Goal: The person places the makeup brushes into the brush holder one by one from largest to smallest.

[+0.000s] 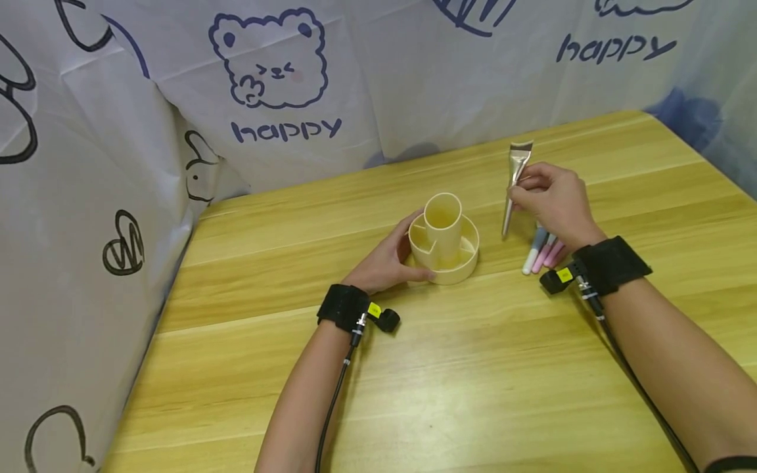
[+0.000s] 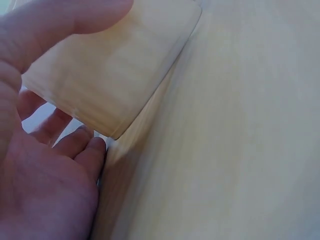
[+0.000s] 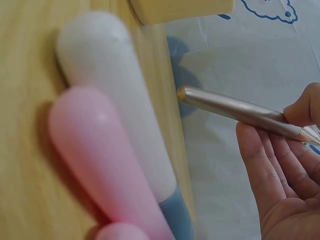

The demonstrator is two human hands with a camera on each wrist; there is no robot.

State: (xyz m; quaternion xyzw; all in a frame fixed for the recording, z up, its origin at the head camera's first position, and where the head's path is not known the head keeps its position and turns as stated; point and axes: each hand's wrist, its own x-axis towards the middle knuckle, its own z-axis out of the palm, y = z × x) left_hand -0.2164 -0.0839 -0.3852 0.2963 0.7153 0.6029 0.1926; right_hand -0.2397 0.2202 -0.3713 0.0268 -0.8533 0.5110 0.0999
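Observation:
A cream round holder [image 1: 452,276] with a tall central tube and divided outer compartments stands upright on the table. My left hand [image 1: 384,259] grips its left side, thumb in front and fingers behind; in the left wrist view the thumb lies over the holder's wall [image 2: 115,75]. To the right, my right hand [image 1: 558,200] pinches a flat-headed makeup brush [image 1: 519,161] with a silvery handle, dark bristles upward. The handle [image 3: 230,107] lies between thumb and fingers in the right wrist view, apart from the holder.
Beneath my right hand several handles lie on the wooden table [image 1: 266,263], among them a white-and-blue one [image 3: 110,85] and a pink one [image 3: 95,135]. A printed white cloth [image 1: 278,59] hangs behind the table and along its left side.

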